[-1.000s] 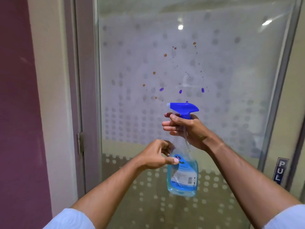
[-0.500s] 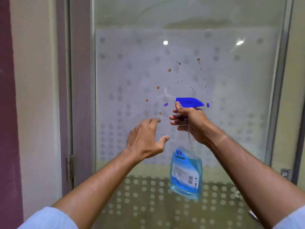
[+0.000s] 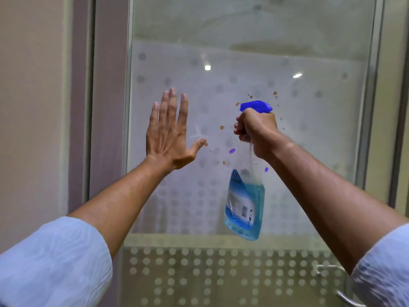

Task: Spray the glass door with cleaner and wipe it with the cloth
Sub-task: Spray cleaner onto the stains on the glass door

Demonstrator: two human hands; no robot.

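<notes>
The frosted glass door (image 3: 309,151) with a dot pattern fills the view and carries several brown and purple spots around its middle. My right hand (image 3: 257,131) grips the neck of a clear spray bottle (image 3: 245,204) with blue liquid, its blue nozzle pointing left at the glass. My left hand (image 3: 170,131) is raised flat, fingers spread upward, in front of the door's left part and holds nothing. No cloth is in view.
A purple-grey door frame (image 3: 108,107) and a beige wall (image 3: 33,107) stand to the left. A metal door handle (image 3: 345,293) shows at the bottom right. The metal frame edge (image 3: 374,107) runs down the right side.
My left hand let go of the bottle's body, rose and opened flat toward the glass. My right hand lifted the bottle higher. The view moved closer to the door.
</notes>
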